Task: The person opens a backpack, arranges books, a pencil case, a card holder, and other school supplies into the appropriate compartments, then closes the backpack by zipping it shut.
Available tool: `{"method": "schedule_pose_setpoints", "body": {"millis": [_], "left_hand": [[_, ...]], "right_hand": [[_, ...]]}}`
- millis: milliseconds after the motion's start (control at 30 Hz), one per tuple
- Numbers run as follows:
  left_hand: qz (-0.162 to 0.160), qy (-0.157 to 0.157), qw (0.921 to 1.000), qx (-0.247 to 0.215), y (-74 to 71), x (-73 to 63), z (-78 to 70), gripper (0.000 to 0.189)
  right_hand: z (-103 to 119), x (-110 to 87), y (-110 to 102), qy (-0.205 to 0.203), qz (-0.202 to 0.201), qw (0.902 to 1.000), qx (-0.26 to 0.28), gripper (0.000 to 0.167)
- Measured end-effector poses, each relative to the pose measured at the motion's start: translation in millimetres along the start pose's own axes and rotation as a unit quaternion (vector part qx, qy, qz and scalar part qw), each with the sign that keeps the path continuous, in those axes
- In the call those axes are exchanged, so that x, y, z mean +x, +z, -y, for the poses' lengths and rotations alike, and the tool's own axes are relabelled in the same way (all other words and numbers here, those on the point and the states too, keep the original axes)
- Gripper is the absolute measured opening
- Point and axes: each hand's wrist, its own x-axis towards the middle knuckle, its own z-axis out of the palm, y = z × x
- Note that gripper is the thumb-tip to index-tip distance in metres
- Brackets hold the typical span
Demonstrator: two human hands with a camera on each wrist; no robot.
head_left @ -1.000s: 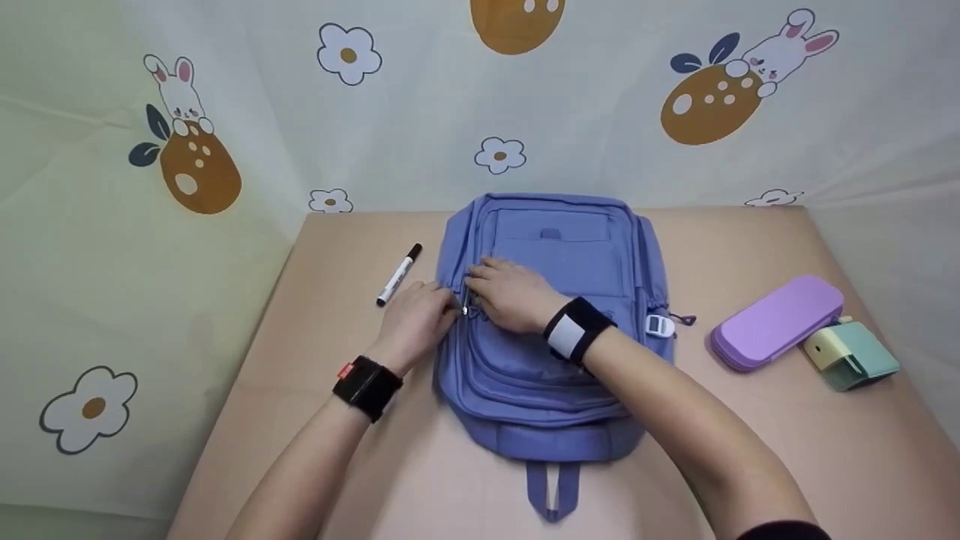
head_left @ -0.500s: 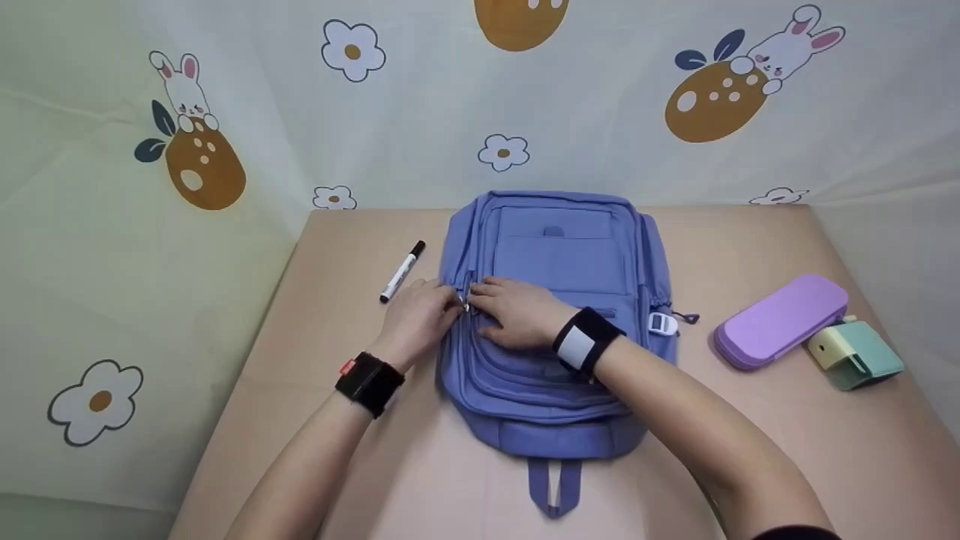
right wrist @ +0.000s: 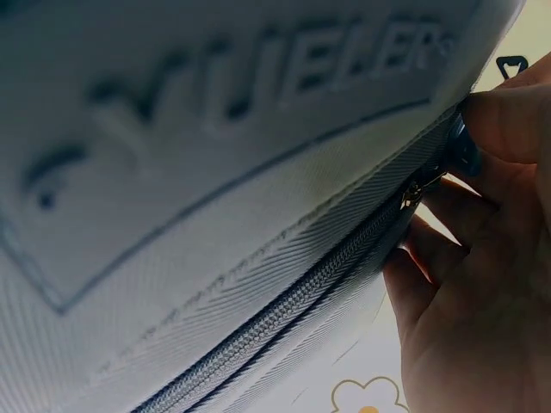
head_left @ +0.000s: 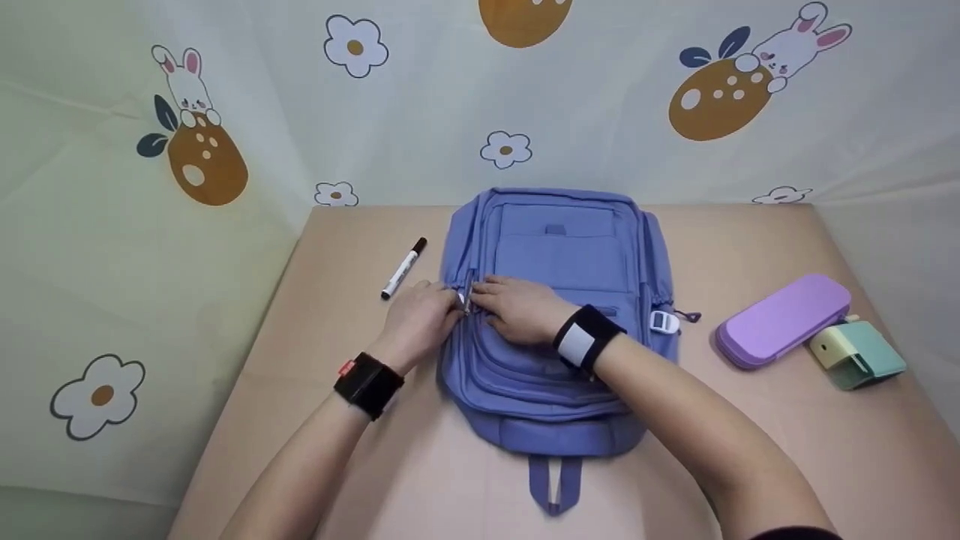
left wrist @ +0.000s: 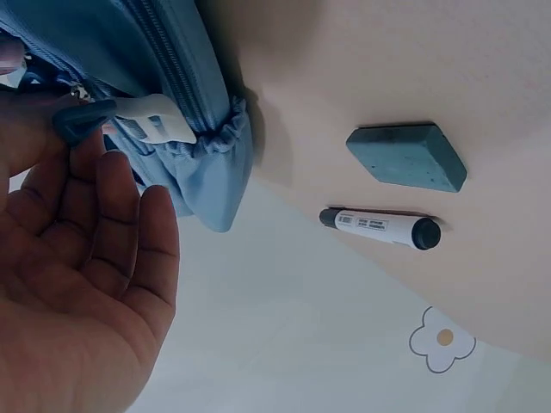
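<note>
A blue backpack (head_left: 559, 255) lies front side up on the table, its handle loop toward the person. My left hand (head_left: 420, 319) is at its left edge, thumb and forefinger pinching a dark blue zipper pull (left wrist: 82, 120) beside a white buckle (left wrist: 159, 119). From the other side my right hand (head_left: 521, 307) reaches across the front, fingertips close to the left hand's. In the right wrist view, its thumb and forefinger pinch another dark blue zipper pull (right wrist: 463, 151) by a brass slider (right wrist: 413, 194). A raised-letter label (right wrist: 258, 86) fills much of that view.
Left of the backpack lies a white marker (head_left: 404, 268) with black ends. A teal block (left wrist: 409, 155) lies near it, hidden behind the left hand in the head view. At the right are a purple case (head_left: 784, 319) and a mint-and-yellow box (head_left: 859, 352). Patterned cloth (head_left: 420, 112) hangs behind.
My right hand has shifted slightly down and right along the backpack's left edge, its fingers drawn together. The left hand stays nearly in place at the zipper. The head view has tilted slightly.
</note>
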Motion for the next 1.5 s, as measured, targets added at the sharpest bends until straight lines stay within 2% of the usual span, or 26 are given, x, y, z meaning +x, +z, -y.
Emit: {"method": "schedule_pose_setpoints", "body": {"millis": [300, 467, 767, 933, 1100, 1300, 1500], "left_hand": [[0.011, 0.017, 0.9998, 0.003, -11.9, -19.9, -15.1, 0.007], [0.031, 0.027, 0.9991, -0.003, -17.0, -31.3, -23.3, 0.008], [0.034, 0.017, 0.9981, -0.048, -16.1, -39.7, -22.7, 0.005], [0.022, 0.021, 0.9984, -0.048, -15.6, -42.1, -22.3, 0.005], [0.005, 0.024, 0.9984, -0.051, -14.8, -45.8, -21.5, 0.007], [-0.002, 0.016, 0.9983, -0.056, -12.5, -48.3, -20.9, 0.008], [-0.002, 0.012, 0.9985, -0.053, -13.1, -48.2, -21.1, 0.007]], "right_hand": [[1.4, 0.8, 2.4, 0.001, -0.001, 1.0, -0.004, 0.05], [1.4, 0.2, 2.3, 0.003, -0.003, 1.0, -0.003, 0.049], [2.7, -1.4, 0.6, 0.012, -0.001, 0.9999, 0.004, 0.051], [10.8, -14.1, -7.4, -0.008, -0.021, 0.9997, 0.004, 0.053], [25.4, -35.1, -10.6, -0.046, -0.049, 0.9975, -0.02, 0.052], [34.7, -55.4, 4.4, -0.076, -0.081, 0.9923, -0.055, 0.05], [35.5, -58.8, 15.7, -0.086, -0.113, 0.9876, -0.067, 0.036]]}}
